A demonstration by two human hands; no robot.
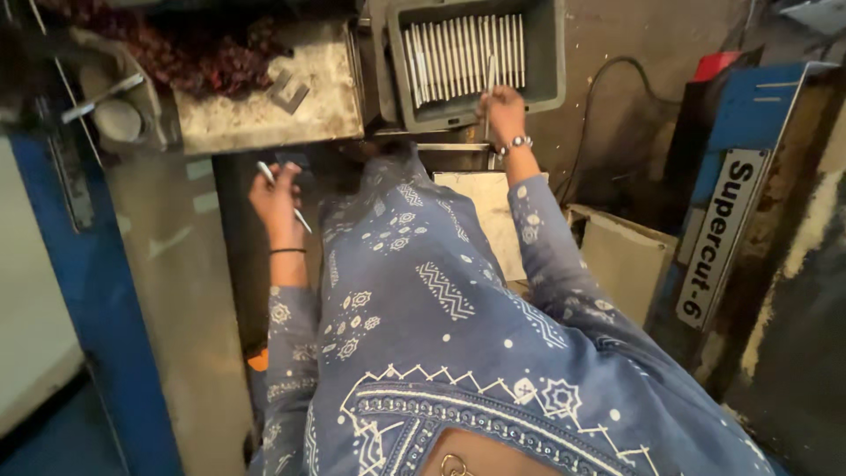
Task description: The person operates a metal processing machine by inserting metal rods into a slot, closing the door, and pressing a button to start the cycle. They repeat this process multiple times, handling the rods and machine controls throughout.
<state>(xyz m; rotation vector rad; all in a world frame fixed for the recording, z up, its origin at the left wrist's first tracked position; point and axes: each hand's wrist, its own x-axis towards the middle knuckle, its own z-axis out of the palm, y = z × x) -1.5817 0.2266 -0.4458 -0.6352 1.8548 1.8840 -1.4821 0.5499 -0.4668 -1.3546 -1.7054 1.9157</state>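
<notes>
Blue printed cloth point(441, 353) of the person's tunic fills the near view, both sleeves running forward to the hands. At far left stands a blue machine frame point(106, 335), and above it a metal table point(264, 115) with dark red swarf point(203, 53) heaped along its back edge. The left hand point(276, 198) hangs below that table, fingers closed around a thin metal rod point(284, 196) that crosses the palm at a slant, seemingly kept ready near the machine. To the right, a grey tray point(546, 53) holds a row of like rods point(463, 55) lying side by side, upright in the view, so each can be picked singly. The right hand point(502, 110), a beaded bracelet point(515, 144) at the wrist, rests at the tray's near edge, pinching one rod point(487, 88) that stands out from the row. The hands are well apart. A blue cabinet point(749, 167) stands at far right.
</notes>
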